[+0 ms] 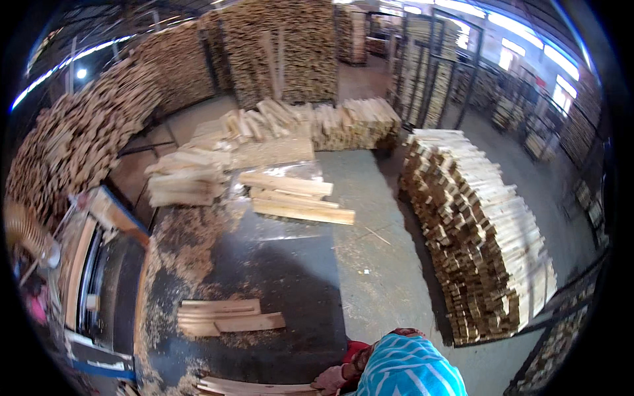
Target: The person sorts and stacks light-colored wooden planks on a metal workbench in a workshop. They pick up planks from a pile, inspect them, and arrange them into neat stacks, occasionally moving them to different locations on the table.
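Observation:
My right hand (332, 379), in a pale pinkish glove, is low in the head view, reaching left from under a blue and white striped sleeve (413, 366). Its fingers close on the right end of some light wooden planks (254, 387) lying along the lower edge. Part of that hand is cut off by the picture's edge, and a red cloth shows beside the wrist. Of my left hand nothing can be seen. Just beyond, a small group of planks (228, 317) lies flat on the dark worktop (290, 270), which is strewn with wood shavings.
Farther up the surface lie several loose boards (300, 201), with heaps of boards (188, 175) behind them. A long stack of lumber (489, 231) runs down the right side. A machine (99, 284) with a ribbed hose (26, 228) stands left. Tall wood piles (281, 56) line the back.

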Demonstrator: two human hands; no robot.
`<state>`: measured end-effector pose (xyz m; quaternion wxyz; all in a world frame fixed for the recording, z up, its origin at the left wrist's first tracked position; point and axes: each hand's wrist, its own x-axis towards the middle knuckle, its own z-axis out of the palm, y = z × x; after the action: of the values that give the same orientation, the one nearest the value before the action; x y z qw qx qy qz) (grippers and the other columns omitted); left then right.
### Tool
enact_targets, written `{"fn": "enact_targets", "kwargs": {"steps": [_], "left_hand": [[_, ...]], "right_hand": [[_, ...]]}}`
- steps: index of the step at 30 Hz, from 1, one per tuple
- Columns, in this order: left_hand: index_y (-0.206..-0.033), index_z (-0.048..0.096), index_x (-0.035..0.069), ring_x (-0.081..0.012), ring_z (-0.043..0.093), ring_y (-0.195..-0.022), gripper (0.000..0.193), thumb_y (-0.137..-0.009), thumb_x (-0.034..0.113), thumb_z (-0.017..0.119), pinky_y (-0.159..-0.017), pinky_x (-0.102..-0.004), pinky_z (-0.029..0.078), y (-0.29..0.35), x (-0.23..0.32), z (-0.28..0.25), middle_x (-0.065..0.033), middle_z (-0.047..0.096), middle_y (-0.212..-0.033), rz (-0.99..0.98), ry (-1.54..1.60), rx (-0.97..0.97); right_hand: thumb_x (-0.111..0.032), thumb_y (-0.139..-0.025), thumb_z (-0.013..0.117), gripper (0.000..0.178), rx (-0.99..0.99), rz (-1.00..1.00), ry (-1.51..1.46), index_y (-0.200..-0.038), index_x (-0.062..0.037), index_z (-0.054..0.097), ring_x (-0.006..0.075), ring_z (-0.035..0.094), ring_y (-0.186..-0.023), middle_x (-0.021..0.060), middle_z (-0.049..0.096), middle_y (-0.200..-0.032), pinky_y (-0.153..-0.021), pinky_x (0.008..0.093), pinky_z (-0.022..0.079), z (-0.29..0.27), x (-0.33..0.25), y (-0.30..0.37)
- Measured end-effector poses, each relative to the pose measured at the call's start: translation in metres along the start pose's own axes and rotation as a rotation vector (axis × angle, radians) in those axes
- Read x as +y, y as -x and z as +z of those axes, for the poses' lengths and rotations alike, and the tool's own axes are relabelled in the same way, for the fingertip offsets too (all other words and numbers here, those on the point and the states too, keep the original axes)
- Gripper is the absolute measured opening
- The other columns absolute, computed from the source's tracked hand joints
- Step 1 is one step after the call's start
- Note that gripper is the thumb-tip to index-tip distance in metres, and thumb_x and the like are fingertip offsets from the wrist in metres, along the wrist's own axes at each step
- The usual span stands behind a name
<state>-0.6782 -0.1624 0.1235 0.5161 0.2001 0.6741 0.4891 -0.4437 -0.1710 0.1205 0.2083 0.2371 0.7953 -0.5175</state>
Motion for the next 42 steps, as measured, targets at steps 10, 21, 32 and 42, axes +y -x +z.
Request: {"fn": "enact_targets", "kwargs": {"steps": [10, 21, 32, 42], "left_hand": [[-0.115, 0.052, 0.004, -0.0213, 0.062, -0.097, 0.029, -0.089, 0.010, 0.064, -0.081, -0.0381, 0.054, 0.017, -0.005, 0.069, -0.0113, 0.062, -0.106, -0.135, -0.147, -0.212], [-0.109, 0.053, 0.007, -0.0201, 0.062, -0.092, 0.022, -0.089, 0.009, 0.062, -0.076, -0.0376, 0.055, 0.090, -0.085, -0.057, -0.0082, 0.062, -0.099, -0.285, 0.094, 0.100], [-0.110, 0.052, 0.010, -0.0252, 0.063, -0.091, 0.029, -0.087, 0.020, 0.066, -0.080, -0.0453, 0.052, 0.126, -0.119, -0.090, -0.0040, 0.062, -0.098, -0.377, 0.537, 0.706], [-0.148, 0.040, 0.002, -0.0255, 0.042, -0.138, 0.063, -0.091, 0.003, 0.066, -0.113, -0.0370, 0.035, 0.085, -0.077, -0.141, -0.0144, 0.041, -0.153, -0.004, 0.296, 0.957]], "right_hand": [[-0.039, -0.088, 0.051, 0.054, 0.130, 0.045, -0.231, -0.131, -0.0063, 0.052, 0.0419, 0.061, -0.110, 0.0261, 0.064, -0.116, -0.096, 0.0513, 0.046, -0.023, -0.006, 0.057], [-0.042, -0.090, 0.050, 0.046, 0.089, 0.130, -0.284, -0.116, -0.0062, 0.062, 0.0412, 0.063, -0.105, 0.0233, 0.067, -0.111, -0.094, 0.0505, 0.048, -0.024, 0.015, 0.011], [-0.039, -0.087, 0.061, 0.061, 0.907, 0.038, 0.428, -0.137, -0.0061, 0.048, 0.0358, 0.048, -0.126, 0.0180, 0.046, -0.143, -0.106, 0.0503, 0.038, -0.232, -0.035, -0.122], [-0.020, -0.088, 0.052, 0.049, 1.003, 0.054, 0.887, -0.131, 0.0043, 0.050, 0.0382, 0.037, -0.135, 0.0196, 0.043, -0.143, -0.115, 0.0509, 0.027, -0.267, -0.029, -0.249]]}}
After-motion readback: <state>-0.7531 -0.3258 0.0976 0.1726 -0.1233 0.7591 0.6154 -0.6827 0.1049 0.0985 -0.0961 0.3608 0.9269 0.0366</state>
